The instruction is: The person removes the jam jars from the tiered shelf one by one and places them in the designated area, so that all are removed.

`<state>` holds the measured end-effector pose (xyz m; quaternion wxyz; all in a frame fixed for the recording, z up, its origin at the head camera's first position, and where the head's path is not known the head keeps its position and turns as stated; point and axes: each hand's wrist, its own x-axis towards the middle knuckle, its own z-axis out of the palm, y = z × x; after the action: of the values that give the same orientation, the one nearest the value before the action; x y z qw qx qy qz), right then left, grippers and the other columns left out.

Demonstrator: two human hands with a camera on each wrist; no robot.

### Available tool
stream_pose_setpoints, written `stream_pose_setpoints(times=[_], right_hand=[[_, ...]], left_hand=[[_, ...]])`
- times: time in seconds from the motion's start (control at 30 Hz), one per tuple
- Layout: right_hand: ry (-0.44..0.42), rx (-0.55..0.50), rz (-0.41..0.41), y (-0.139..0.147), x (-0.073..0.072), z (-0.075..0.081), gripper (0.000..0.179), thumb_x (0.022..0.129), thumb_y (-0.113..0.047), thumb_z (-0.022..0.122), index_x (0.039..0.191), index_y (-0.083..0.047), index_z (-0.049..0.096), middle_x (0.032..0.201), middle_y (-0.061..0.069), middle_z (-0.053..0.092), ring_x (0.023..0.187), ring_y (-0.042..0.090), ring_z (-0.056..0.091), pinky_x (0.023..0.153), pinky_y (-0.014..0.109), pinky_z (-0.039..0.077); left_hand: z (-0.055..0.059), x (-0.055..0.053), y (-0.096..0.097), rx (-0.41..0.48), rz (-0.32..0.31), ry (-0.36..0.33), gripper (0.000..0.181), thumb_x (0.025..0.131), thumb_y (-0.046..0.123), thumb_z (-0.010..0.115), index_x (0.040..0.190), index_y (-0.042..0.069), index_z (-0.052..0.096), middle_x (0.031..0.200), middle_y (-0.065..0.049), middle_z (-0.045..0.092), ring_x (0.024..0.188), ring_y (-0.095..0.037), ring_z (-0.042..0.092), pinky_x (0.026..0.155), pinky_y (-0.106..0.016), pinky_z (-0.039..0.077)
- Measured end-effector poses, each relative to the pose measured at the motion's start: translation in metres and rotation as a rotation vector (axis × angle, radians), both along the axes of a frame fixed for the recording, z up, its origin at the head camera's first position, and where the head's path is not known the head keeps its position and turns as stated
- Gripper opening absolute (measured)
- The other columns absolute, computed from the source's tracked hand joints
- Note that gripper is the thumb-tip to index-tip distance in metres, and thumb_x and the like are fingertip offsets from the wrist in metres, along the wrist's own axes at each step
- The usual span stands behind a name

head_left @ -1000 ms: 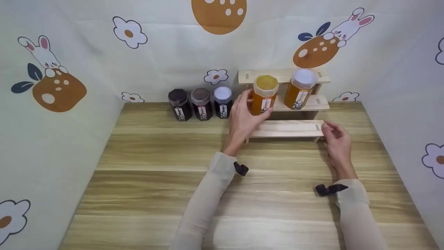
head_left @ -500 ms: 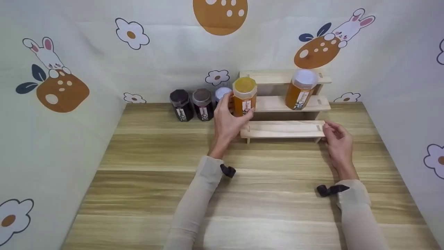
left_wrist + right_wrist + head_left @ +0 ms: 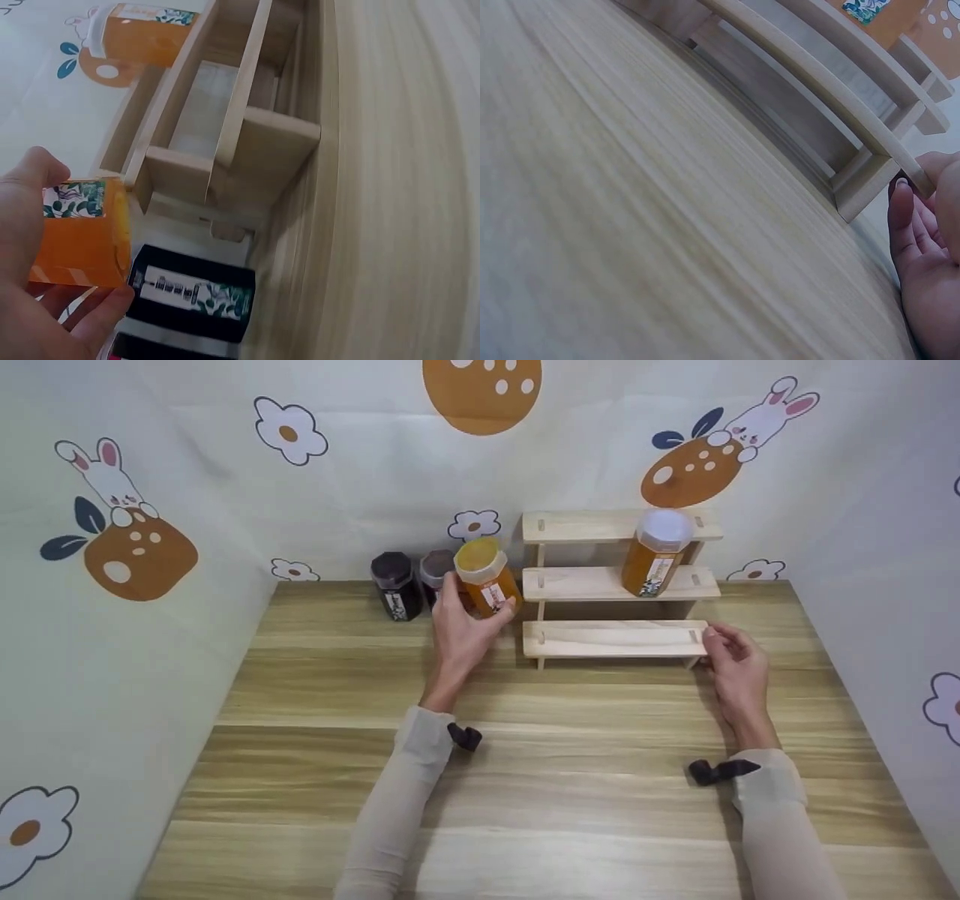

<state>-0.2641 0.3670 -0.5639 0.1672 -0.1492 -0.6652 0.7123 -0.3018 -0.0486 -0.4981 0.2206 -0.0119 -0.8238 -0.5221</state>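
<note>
My left hand (image 3: 461, 634) grips a jar (image 3: 491, 589) of amber contents with a yellow-topped lid, thumb on one side and fingers on the other. The jar leans to the left, left of a three-tier wooden shelf rack (image 3: 615, 639). In the left wrist view its base hangs above a dark jar (image 3: 191, 292), which the held jar hides in the head view. My right hand (image 3: 739, 671) pinches the right end of the rack's lowest board. Another amber jar (image 3: 651, 561) with a white lid stands on the middle board's right side.
Two dark jars, one black-lidded (image 3: 394, 585) and one brown-lidded (image 3: 436, 566), stand left of my left hand along the back wall. A printed cloth (image 3: 360, 487) encloses the wood-grain table (image 3: 570, 780) at the back and sides.
My left hand has carried the amber jar leftward from the rack's middle tier, past its left end, and tilted it. My right hand has stayed on the lowest board's end.
</note>
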Motion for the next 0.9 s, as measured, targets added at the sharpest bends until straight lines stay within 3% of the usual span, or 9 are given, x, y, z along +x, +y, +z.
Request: stream_pose_setpoints(times=[0.33, 0.43, 0.63, 0.9], right_hand=[[0.018, 0.002, 0.004, 0.000, 0.000, 0.000, 0.038, 0.101, -0.018, 0.077, 0.133, 0.003, 0.071, 0.098, 0.001, 0.071, 0.077, 0.007, 0.067, 0.065, 0.016, 0.059], [0.008, 0.005, 0.003, 0.000, 0.001, 0.001, 0.038, 0.101, -0.018, 0.077, 0.133, 0.002, 0.071, 0.097, 0.000, 0.071, 0.075, 0.007, 0.066, 0.064, 0.016, 0.058], [-0.016, 0.005, 0.006, -0.003, 0.002, 0.006, 0.038, 0.101, -0.019, 0.077, 0.134, 0.001, 0.072, 0.096, -0.001, 0.072, 0.073, 0.008, 0.066, 0.062, 0.017, 0.057], [-0.024, 0.001, 0.009, -0.002, 0.003, 0.006, 0.039, 0.101, -0.018, 0.077, 0.135, 0.001, 0.071, 0.098, 0.001, 0.071, 0.076, 0.008, 0.067, 0.066, 0.017, 0.059]], left_hand=[[-0.022, 0.007, -0.011, -0.240, -0.044, -0.094, 0.074, 0.077, 0.049, 0.094, 0.128, 0.011, 0.055, 0.120, -0.009, 0.071, 0.108, -0.025, 0.072, 0.089, -0.038, 0.065], [-0.029, 0.006, -0.015, -0.289, -0.049, -0.124, 0.077, 0.077, 0.050, 0.094, 0.130, 0.011, 0.055, 0.122, -0.010, 0.073, 0.109, -0.027, 0.073, 0.090, -0.041, 0.064], [-0.035, 0.004, -0.021, -0.295, -0.063, -0.160, 0.076, 0.076, 0.043, 0.098, 0.131, 0.012, 0.056, 0.126, -0.012, 0.074, 0.116, -0.029, 0.073, 0.099, -0.045, 0.063], [-0.037, 0.003, -0.022, -0.307, -0.083, -0.197, 0.076, 0.076, 0.042, 0.099, 0.132, 0.011, 0.059, 0.127, -0.013, 0.075, 0.117, -0.030, 0.073, 0.100, -0.045, 0.062]])
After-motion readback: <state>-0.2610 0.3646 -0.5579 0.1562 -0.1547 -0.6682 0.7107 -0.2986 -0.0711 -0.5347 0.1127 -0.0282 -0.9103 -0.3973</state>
